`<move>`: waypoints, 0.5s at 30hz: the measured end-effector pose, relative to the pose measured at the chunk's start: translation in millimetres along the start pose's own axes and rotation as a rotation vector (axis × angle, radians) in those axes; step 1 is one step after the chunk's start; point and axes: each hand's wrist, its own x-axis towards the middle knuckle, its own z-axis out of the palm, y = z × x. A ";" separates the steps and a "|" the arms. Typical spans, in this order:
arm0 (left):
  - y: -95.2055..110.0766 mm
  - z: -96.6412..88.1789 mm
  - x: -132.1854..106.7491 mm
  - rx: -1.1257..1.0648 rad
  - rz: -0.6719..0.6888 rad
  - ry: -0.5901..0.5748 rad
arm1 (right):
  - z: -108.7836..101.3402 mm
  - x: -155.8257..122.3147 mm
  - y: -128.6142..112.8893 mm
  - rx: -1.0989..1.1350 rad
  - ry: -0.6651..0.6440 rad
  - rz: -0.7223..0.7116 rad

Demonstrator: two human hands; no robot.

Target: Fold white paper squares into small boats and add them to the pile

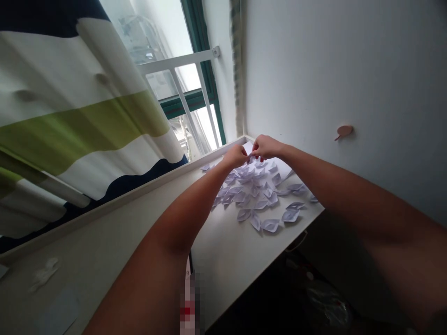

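Over the far corner of the desk, my left hand (236, 156) and my right hand (266, 146) nearly meet, fingertips pinched. A small piece of folded white paper (249, 157) is held between them, partly covered by the fingers. Right below lies a heap of folded paper boats (247, 173), white and overlapping. Several more boats, such as one paper boat (270, 225), are spread along the heap's near side. Beside my right wrist a flat sheet of white paper (284, 168) shows in part beneath the boats.
The white desk (223, 251) has a raised rim along the window side. A striped curtain (87, 111) and white railing (174, 60) stand to the left, a wall (314, 70) to the right. A crumpled tissue (45, 272) lies at lower left. Something partly pixelated sits beside my left forearm.
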 end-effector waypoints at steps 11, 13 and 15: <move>-54.3 -4.9 10.7 0.028 0.035 0.102 | 25.1 50.9 33.1 -0.112 -0.061 0.092; -65.7 -13.5 -4.0 0.032 0.048 0.148 | 26.2 49.5 28.8 -0.189 -0.064 0.093; -77.1 -25.6 -23.2 0.037 0.065 0.198 | 23.2 44.6 18.5 -0.283 0.040 0.040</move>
